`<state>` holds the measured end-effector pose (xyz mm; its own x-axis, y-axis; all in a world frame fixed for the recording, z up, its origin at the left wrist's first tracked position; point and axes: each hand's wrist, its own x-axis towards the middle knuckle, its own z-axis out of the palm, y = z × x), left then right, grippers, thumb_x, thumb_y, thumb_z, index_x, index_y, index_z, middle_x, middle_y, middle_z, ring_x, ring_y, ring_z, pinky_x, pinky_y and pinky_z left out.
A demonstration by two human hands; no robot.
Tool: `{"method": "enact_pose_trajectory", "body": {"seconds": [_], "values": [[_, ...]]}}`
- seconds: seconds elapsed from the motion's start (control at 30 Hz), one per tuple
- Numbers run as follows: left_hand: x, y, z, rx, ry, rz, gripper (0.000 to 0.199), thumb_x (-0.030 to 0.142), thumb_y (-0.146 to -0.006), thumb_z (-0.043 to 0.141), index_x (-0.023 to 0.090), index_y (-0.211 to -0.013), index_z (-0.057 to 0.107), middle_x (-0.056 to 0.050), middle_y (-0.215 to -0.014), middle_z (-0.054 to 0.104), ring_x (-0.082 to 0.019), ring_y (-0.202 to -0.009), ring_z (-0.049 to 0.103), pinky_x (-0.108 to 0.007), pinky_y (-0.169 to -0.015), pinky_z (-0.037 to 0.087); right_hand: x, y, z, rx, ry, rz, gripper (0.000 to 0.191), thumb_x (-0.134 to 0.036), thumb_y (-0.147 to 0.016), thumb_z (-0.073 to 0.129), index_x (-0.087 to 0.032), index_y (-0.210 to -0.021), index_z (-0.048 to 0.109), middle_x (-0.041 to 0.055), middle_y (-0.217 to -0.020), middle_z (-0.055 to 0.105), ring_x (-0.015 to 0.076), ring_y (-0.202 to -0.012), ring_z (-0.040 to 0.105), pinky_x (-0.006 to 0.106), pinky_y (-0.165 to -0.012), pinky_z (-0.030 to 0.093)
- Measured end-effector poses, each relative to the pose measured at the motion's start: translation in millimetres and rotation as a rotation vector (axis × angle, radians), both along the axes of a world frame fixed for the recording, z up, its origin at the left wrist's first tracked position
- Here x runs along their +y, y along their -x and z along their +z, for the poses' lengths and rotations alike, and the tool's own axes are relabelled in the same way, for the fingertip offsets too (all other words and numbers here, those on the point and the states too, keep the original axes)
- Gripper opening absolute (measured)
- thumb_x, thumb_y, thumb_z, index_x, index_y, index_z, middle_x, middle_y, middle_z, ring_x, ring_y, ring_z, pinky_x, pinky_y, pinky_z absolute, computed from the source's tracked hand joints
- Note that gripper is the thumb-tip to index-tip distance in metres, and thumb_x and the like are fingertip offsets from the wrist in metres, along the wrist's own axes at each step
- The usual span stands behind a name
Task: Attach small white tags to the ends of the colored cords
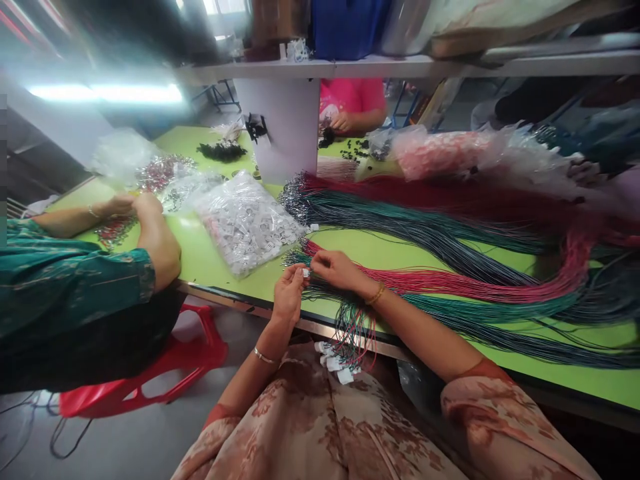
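On the green desk (245, 283), at the left, there is a clear plastic bag (253, 227) full of small white connectors, and to the right of its lower corner the left hand (289, 293) is nearly closed, with a small white connector (306, 273) pinched in its fingertips. Just beside it is the right hand (336, 269), its fingers curled and its thumb and forefinger almost together, but I cannot tell if they grip a wire. Below this hand, wires with white connectors (340, 363) hang over the desk edge, and long red wires (450, 283) extend to the right.
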<state>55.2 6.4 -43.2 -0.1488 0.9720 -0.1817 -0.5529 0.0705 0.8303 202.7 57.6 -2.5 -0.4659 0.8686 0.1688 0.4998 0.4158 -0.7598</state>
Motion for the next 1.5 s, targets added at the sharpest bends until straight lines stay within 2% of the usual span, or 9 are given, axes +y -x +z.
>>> {"method": "enact_pose_trajectory", "body": {"seconds": [0.07,0.17,0.37,0.57,0.63,0.77,0.9,1.0,1.5], "values": [[5,2,1.6,-0.045,-0.005,-0.013,0.029,0.034,-0.069,0.083,0.016,-0.087,0.07,-0.002,-0.082,0.07,-0.007,-0.065,0.058,-0.02,-0.064,0.044,23,-5,-0.3,-0.014,-0.028,-0.13,0.024,-0.028,-0.089,0.05,-0.014,-0.081,0.067,0.0029,-0.076,0.068,0.0128,-0.068,0.054,0.022,-0.064,0.037],[11,3,1.1,-0.083,0.015,-0.022,0.027,0.031,-0.069,0.083,0.015,-0.086,0.069,-0.003,-0.084,0.071,-0.007,-0.066,0.059,-0.02,-0.063,0.045,51,-6,-7.8,-0.21,-0.05,-0.294,0.018,-0.029,-0.083,0.059,-0.014,-0.088,0.069,0.0062,-0.086,0.071,0.0158,-0.073,0.056,0.024,-0.065,0.037],[11,6,-3.2,-0.102,0.042,-0.031,0.029,0.031,-0.068,0.084,0.015,-0.086,0.07,-0.004,-0.084,0.072,-0.008,-0.066,0.06,-0.02,-0.063,0.046,57,-1,-20.6,-0.377,-0.011,-0.262,0.021,-0.024,-0.087,0.05,-0.017,-0.085,0.07,0.0061,-0.09,0.073,0.0174,-0.077,0.06,0.025,-0.066,0.036],[10,6,-2.6,-0.09,0.038,-0.045,0.028,0.032,-0.068,0.083,0.015,-0.086,0.07,-0.004,-0.085,0.072,-0.008,-0.067,0.06,-0.021,-0.063,0.045,52,-18,5.5,-0.602,-0.118,-0.213,0.023,-0.023,-0.088,0.047,-0.013,-0.081,0.066,0.0146,-0.09,0.071,0.0196,-0.073,0.058,0.028,-0.063,0.032],[10,6,-2.2,-0.09,0.038,-0.048,0.027,0.032,-0.068,0.083,0.015,-0.085,0.07,-0.004,-0.084,0.072,-0.008,-0.067,0.06,-0.021,-0.063,0.045,53,-24,16.9,-0.549,-0.092,-0.16,0.019,-0.023,-0.085,0.049,-0.013,-0.077,0.063,0.0112,-0.08,0.068,0.0169,-0.067,0.053,0.028,-0.06,0.03],[9,6,-1.4,-0.096,0.035,-0.057,0.027,0.032,-0.067,0.084,0.016,-0.085,0.071,-0.004,-0.084,0.072,-0.008,-0.067,0.06,-0.021,-0.064,0.045,50,-24,31.7,-0.232,0.025,0.001,0.015,-0.027,-0.078,0.051,-0.015,-0.072,0.058,-0.0005,-0.065,0.057,0.0114,-0.06,0.042,0.024,-0.058,0.027],[8,6,-2.2,-0.1,0.023,-0.066,0.027,0.031,-0.068,0.083,0.015,-0.086,0.071,-0.004,-0.085,0.071,-0.008,-0.068,0.059,-0.021,-0.065,0.044,42,-3,35.9,0.086,0.129,0.058,0.015,-0.028,-0.073,0.051,-0.014,-0.074,0.058,-0.0027,-0.067,0.055,0.0101,-0.062,0.043,0.023,-0.059,0.031],[7,7,-4.1,-0.096,0.007,-0.078,0.026,0.031,-0.071,0.081,0.015,-0.088,0.07,-0.004,-0.087,0.071,-0.008,-0.069,0.059,-0.022,-0.067,0.044,37,12,36.2,0.21,0.15,0.052,0.015,-0.027,-0.07,0.052,-0.014,-0.073,0.06,-0.0025,-0.067,0.055,0.01,-0.062,0.044,0.023,-0.06,0.033],[6,6,-2.2,-0.11,0.024,-0.058,0.019,0.028,-0.076,0.077,0.016,-0.088,0.069,-0.003,-0.084,0.068,-0.009,-0.07,0.059,-0.023,-0.068,0.045,-4,-1,-5.3,0.211,0.225,-0.071,0.016,-0.03,-0.069,0.056,-0.014,-0.07,0.061,-0.0055,-0.056,0.048,0.0074,-0.052,0.037,0.021,-0.05,0.027]]}}
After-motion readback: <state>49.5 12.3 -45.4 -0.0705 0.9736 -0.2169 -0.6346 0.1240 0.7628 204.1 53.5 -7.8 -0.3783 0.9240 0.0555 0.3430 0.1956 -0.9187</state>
